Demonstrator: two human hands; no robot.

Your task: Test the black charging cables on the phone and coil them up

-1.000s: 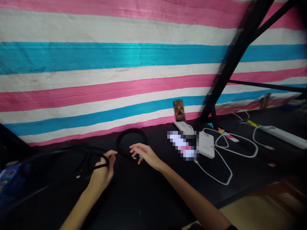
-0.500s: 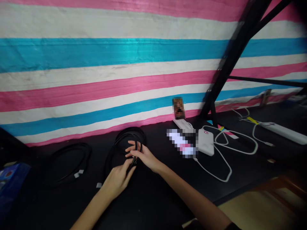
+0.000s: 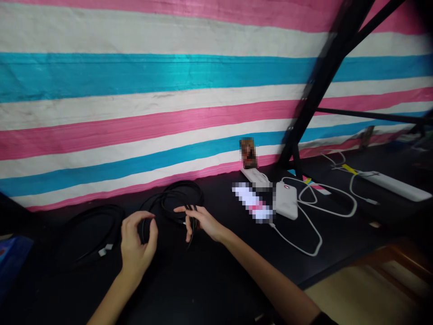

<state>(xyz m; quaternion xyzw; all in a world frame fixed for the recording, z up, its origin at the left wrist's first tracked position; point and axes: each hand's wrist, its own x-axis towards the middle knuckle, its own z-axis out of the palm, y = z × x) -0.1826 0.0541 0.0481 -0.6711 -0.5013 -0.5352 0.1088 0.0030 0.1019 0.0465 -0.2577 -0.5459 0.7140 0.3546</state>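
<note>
A coiled black cable lies on the dark table between and beyond my hands. My left hand curls loosely around the left side of this coil, with thumb and fingers bent in a C shape and a strand showing between them. Dark strands pass over and between the fingers of my right hand, which grips the cable at the near side of the coil. A loose end hangs below the right fingers. Left of my hands rests another coiled black cable with white tags.
To the right are a white power bank with white cords, a pixelated phone-like object and a long white bar. A black metal frame stands before the striped sheet. A blue package sits at far left.
My left hand has moved left, away from my right hand, and now curls around the coil's left side. My right hand keeps its strands, its fingers now bent downward.
</note>
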